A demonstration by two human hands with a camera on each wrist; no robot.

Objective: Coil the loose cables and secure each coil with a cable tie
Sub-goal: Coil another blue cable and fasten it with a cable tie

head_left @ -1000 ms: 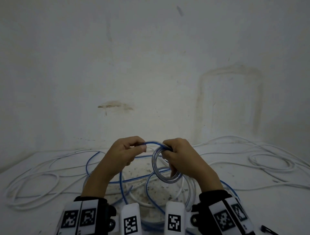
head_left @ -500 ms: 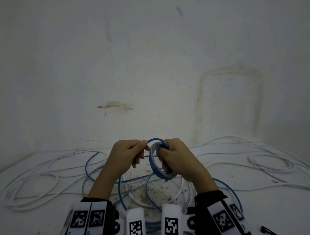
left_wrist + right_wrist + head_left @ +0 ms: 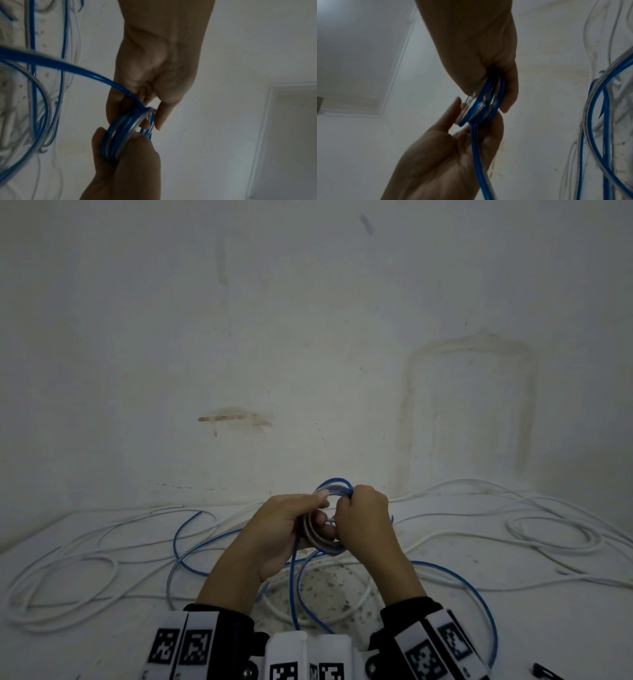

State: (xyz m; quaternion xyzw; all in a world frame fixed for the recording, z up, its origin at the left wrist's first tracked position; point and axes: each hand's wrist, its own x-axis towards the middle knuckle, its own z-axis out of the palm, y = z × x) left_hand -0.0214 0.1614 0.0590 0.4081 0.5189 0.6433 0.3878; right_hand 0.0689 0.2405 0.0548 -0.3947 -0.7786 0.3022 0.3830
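Above the middle of the cluttered floor, both hands are raised together with a small blue coil (image 3: 327, 520) between them. Right hand (image 3: 363, 520) is clamped round the right side of the coil, fingers curled through the loops and gripping the turns as one bundle. Left hand (image 3: 284, 529) meets it from the left: thumb pressed along the top of the ring, fingers hooked under it, so it too grasps the coil while the loose blue tail (image 3: 295, 583) drops from its palm towards the near floor.

From the left wrist view the turns (image 3: 125, 132) sit side by side, blue mixed with clear strands, fairly neat and pinched at both ends. From the right wrist view the tail (image 3: 479, 155) runs straight down past the left palm.

My read: winding is under way, and plenty of blue cable (image 3: 455, 580) lies slack on the right and near side. To do it well, feed each new turn the same size as the last, let the tail slide through the left fingers without twisting, and keep the right grip firm so the turns don't spring apart. White cables (image 3: 555, 537) lie loose on both sides, uncoiled. A dark cable tie (image 3: 544, 674) seems to wait at the near right edge, though it is too small to be sure.
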